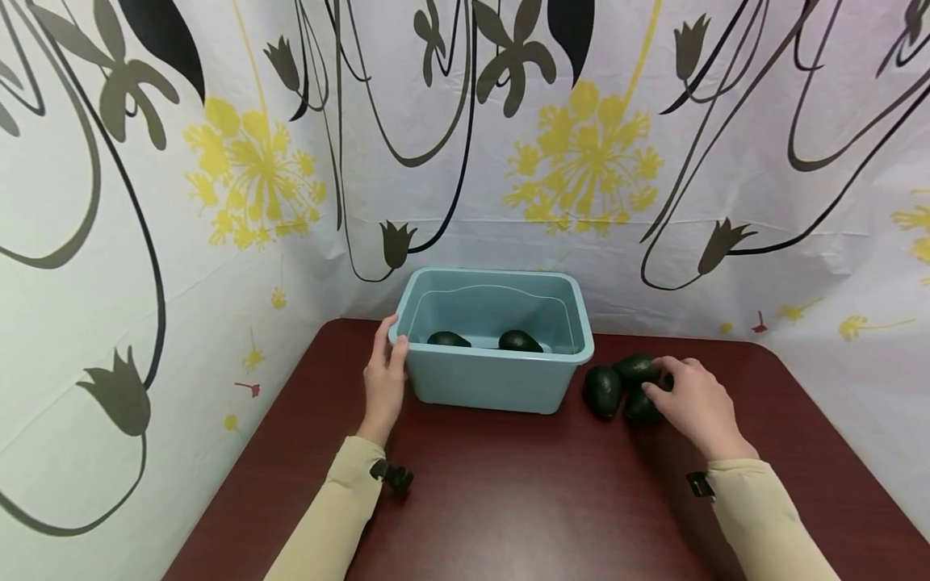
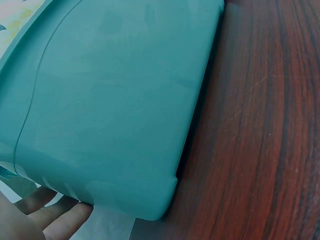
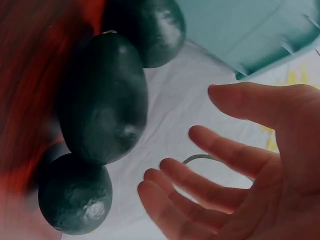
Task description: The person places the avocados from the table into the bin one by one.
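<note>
A light blue plastic bin [image 1: 483,383] stands near the back of the table. My left hand [image 1: 383,379] holds its left front corner, thumb at the front rim and fingers against the end wall [image 2: 117,205]. Inside the bin lie two dark green avocados, one at left [image 1: 448,339] and one toward the right [image 1: 520,341]. More avocados [image 1: 601,391] cluster on the table just right of the bin. Over that cluster is my right hand [image 1: 693,403], fingers spread and loosely bent, apart from the nearest avocado [image 3: 105,100] in the right wrist view. It partly hides the cluster from the head camera.
The dark red-brown wooden table [image 1: 538,500] has rounded back corners. Just behind it hangs a white patterned cloth [image 1: 465,186], and another stretch of cloth runs along the left side. A wrist camera [image 1: 392,476] is strapped over the left sleeve.
</note>
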`<state>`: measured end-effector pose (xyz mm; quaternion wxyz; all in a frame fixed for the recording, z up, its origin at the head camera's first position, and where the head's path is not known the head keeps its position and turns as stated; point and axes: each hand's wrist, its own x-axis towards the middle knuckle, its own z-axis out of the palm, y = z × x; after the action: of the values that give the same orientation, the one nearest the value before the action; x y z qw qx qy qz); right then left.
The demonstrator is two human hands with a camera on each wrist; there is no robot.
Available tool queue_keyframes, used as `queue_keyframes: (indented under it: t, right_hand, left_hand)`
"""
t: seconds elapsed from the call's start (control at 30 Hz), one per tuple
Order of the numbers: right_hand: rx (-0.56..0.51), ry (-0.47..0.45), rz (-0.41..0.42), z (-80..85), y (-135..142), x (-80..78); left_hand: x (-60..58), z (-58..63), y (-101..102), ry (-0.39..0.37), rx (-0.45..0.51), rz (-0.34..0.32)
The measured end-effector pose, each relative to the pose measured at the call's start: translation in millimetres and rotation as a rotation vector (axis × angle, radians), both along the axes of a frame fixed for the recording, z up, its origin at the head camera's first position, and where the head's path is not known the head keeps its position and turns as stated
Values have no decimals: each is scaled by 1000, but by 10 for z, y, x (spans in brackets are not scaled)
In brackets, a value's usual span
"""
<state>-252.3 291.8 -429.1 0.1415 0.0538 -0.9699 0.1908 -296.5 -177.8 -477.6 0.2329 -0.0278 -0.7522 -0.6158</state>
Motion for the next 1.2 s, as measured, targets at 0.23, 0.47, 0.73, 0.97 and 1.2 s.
queue_keyframes:
  t: [0.23, 0.47, 0.73, 0.97, 1.2]
  right_hand:
    - [58, -57, -68, -110, -10, -27]
    - [85, -143, -68, -158, -29, -22]
    - [111, -158, -50, -233, -65, -43]
    - [116, -150, -30, -301, -78, -63]
    - [114, -148, -32, -310, -86, -63]
  left_hand:
    - [-2, -4, -3, 4, -12, 9]
    - [-8, -2, -6, 3, -14, 8]
    - [-22, -16, -17, -2, -3, -6]
    - [-22, -17, -12, -3, -7, -2]
    - [-17, -9, -17, -4, -11, 4]
